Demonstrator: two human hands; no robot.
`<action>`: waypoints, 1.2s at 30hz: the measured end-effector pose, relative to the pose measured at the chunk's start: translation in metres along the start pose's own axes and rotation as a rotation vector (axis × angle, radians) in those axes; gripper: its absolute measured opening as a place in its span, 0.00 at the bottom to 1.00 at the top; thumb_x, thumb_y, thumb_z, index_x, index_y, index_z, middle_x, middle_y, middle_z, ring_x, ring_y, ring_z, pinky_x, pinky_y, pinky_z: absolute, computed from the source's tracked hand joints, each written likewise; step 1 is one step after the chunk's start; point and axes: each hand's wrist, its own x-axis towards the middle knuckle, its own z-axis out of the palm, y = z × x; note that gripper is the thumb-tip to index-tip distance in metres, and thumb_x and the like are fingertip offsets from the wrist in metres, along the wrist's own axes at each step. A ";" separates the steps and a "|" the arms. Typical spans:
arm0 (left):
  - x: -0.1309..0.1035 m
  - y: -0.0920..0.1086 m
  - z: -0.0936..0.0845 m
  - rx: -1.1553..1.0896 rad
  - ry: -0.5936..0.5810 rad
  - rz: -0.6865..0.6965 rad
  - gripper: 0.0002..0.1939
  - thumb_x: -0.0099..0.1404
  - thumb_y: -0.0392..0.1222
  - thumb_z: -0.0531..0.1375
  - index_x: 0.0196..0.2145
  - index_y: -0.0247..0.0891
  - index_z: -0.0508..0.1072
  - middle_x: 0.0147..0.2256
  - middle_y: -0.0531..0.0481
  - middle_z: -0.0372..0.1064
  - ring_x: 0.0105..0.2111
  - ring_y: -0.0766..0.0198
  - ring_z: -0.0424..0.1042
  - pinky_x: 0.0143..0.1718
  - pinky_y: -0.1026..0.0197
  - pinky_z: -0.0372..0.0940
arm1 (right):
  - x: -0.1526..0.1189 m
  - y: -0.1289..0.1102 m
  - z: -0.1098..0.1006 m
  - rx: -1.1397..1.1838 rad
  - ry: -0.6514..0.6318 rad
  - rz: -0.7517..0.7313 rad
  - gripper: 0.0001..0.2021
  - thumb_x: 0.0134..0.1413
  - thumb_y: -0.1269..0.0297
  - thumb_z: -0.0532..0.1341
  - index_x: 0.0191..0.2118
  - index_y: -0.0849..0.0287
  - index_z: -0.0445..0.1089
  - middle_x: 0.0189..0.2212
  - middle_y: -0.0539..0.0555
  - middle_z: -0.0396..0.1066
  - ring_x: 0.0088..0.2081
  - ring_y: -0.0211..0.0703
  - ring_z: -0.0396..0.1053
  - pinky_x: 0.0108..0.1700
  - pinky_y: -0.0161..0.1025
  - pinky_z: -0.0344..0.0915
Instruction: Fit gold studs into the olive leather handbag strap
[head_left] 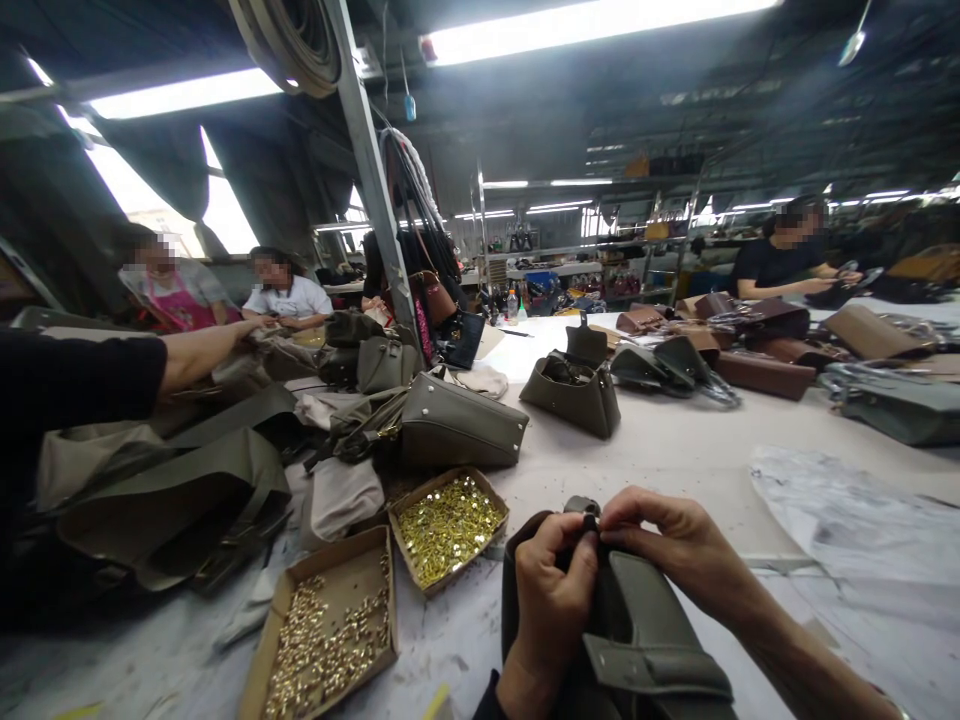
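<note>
An olive-green handbag (pixel 649 610) lies right in front of me, its strap and flap facing up. My left hand (pixel 555 575) pinches a small dark tab at the bag's top edge, thumb and fingers pressed together. From the right, my right hand (pixel 660 530) meets it, fingertips closed at the same tab; whether a small fitting sits between them is too small to make out. Left of the bag stand two cardboard trays: one (pixel 394 640) holds small gold studs, the other (pixel 504 525) holds shiny gold screws.
Green bags crowd the left, including one lying on its side (pixel 465 425). Another green bag (pixel 577 400) stands ahead. Brown and green bags (pixel 765 375) are heaped at the right, near a crumpled white sheet (pixel 847 510). A co-worker's arm (pixel 199 360) reaches in from the left; other people sit farther back.
</note>
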 end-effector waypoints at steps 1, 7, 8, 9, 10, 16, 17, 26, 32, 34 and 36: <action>-0.001 -0.001 0.000 0.006 0.003 0.008 0.07 0.67 0.39 0.61 0.39 0.40 0.80 0.31 0.52 0.79 0.31 0.63 0.77 0.34 0.66 0.69 | 0.000 0.000 0.001 0.001 -0.001 -0.022 0.08 0.55 0.55 0.74 0.32 0.52 0.81 0.31 0.50 0.76 0.37 0.47 0.72 0.43 0.39 0.66; -0.003 -0.007 0.002 0.042 0.016 0.081 0.07 0.67 0.40 0.62 0.40 0.40 0.80 0.31 0.52 0.78 0.30 0.64 0.76 0.35 0.65 0.69 | -0.001 -0.001 0.004 0.011 0.003 -0.106 0.08 0.57 0.55 0.74 0.33 0.51 0.82 0.33 0.51 0.73 0.37 0.46 0.70 0.41 0.38 0.65; -0.003 -0.009 0.003 0.045 0.017 0.092 0.07 0.68 0.40 0.62 0.41 0.40 0.81 0.31 0.52 0.78 0.30 0.64 0.75 0.35 0.65 0.69 | -0.001 -0.001 0.004 0.019 0.003 -0.105 0.08 0.57 0.54 0.74 0.32 0.51 0.82 0.32 0.51 0.73 0.37 0.45 0.70 0.41 0.38 0.65; -0.002 -0.010 0.003 0.048 0.016 0.101 0.07 0.68 0.40 0.62 0.41 0.40 0.81 0.31 0.52 0.78 0.29 0.64 0.75 0.35 0.65 0.69 | -0.001 -0.001 0.004 0.027 0.004 -0.104 0.08 0.57 0.55 0.74 0.32 0.52 0.82 0.32 0.51 0.73 0.37 0.45 0.70 0.41 0.38 0.65; -0.002 -0.010 0.003 0.051 0.012 0.108 0.08 0.68 0.39 0.62 0.41 0.40 0.81 0.31 0.52 0.78 0.29 0.64 0.75 0.35 0.65 0.69 | -0.001 -0.001 0.004 0.033 0.004 -0.102 0.08 0.57 0.55 0.74 0.32 0.52 0.82 0.32 0.51 0.73 0.37 0.45 0.70 0.41 0.38 0.65; -0.002 -0.015 0.003 0.059 0.018 0.158 0.07 0.67 0.36 0.62 0.41 0.40 0.80 0.31 0.52 0.78 0.29 0.65 0.75 0.35 0.66 0.70 | -0.001 0.003 0.004 0.039 0.020 -0.072 0.06 0.56 0.58 0.74 0.32 0.52 0.81 0.32 0.50 0.73 0.37 0.44 0.70 0.43 0.37 0.65; -0.002 -0.015 0.003 0.061 0.021 0.168 0.08 0.67 0.36 0.62 0.41 0.40 0.80 0.31 0.52 0.78 0.29 0.65 0.75 0.35 0.66 0.70 | -0.001 0.003 0.004 0.038 0.023 -0.068 0.06 0.56 0.59 0.74 0.32 0.52 0.81 0.32 0.50 0.73 0.37 0.44 0.69 0.43 0.37 0.65; -0.002 -0.011 0.000 0.103 0.000 0.233 0.09 0.67 0.33 0.60 0.43 0.38 0.79 0.33 0.51 0.80 0.29 0.66 0.77 0.34 0.67 0.71 | -0.002 0.005 0.003 0.011 0.026 -0.053 0.04 0.55 0.61 0.73 0.31 0.52 0.80 0.32 0.49 0.73 0.37 0.44 0.70 0.43 0.36 0.65; -0.001 -0.006 -0.001 0.143 0.006 0.279 0.09 0.67 0.32 0.61 0.42 0.38 0.80 0.35 0.49 0.81 0.31 0.64 0.79 0.34 0.67 0.72 | -0.003 0.005 0.005 0.003 0.063 -0.019 0.06 0.54 0.59 0.73 0.31 0.52 0.80 0.32 0.49 0.73 0.37 0.45 0.70 0.42 0.37 0.65; -0.001 -0.007 -0.001 0.158 0.009 0.307 0.10 0.68 0.31 0.61 0.43 0.38 0.80 0.36 0.49 0.82 0.32 0.64 0.79 0.34 0.66 0.72 | -0.003 0.004 0.005 0.003 0.062 -0.016 0.06 0.54 0.58 0.74 0.30 0.52 0.80 0.31 0.49 0.73 0.37 0.45 0.70 0.42 0.37 0.65; -0.001 -0.008 0.000 0.161 0.016 0.330 0.10 0.68 0.31 0.60 0.44 0.39 0.80 0.37 0.49 0.82 0.32 0.64 0.80 0.35 0.66 0.72 | -0.004 0.003 0.006 -0.006 0.054 -0.018 0.06 0.54 0.59 0.74 0.30 0.53 0.80 0.31 0.49 0.73 0.37 0.45 0.70 0.42 0.37 0.65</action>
